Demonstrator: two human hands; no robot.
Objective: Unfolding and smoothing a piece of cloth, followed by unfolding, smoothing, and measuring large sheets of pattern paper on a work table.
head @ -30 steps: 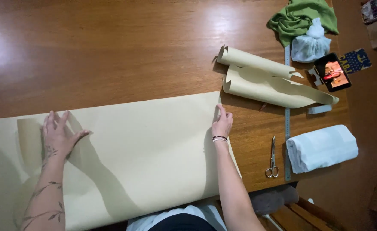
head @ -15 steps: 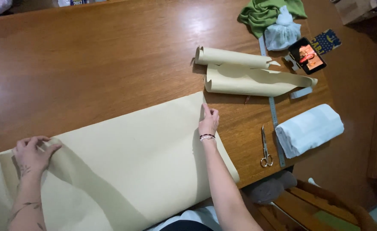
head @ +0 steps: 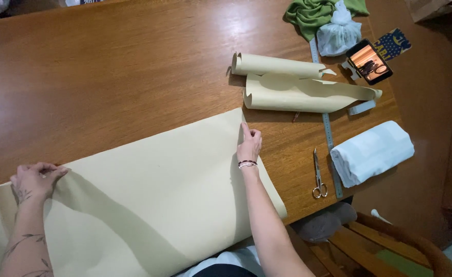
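Observation:
A large beige paper sheet (head: 149, 195) lies spread over the near part of the brown wooden table (head: 108, 66) and hangs over its front edge. My left hand (head: 35, 179) sits at the sheet's far edge on the left, fingers curled and pinching that edge. My right hand (head: 249, 144) holds the sheet's far right corner. Its index finger lies along the paper's edge and the other fingers are curled. Both forearms rest over the paper.
Two rolled beige paper pieces (head: 298, 87) lie beyond my right hand. Right of them are a long metal ruler (head: 328, 138), scissors (head: 318, 174), a folded white cloth (head: 372, 152), a phone (head: 369, 61), a green cloth (head: 313, 13) and a white bag (head: 339, 33). A wooden chair (head: 390, 241) stands at lower right.
My left hand slid left along the sheet's far edge and went from flat to curled on it. My right hand stayed at the right corner. The view shifted.

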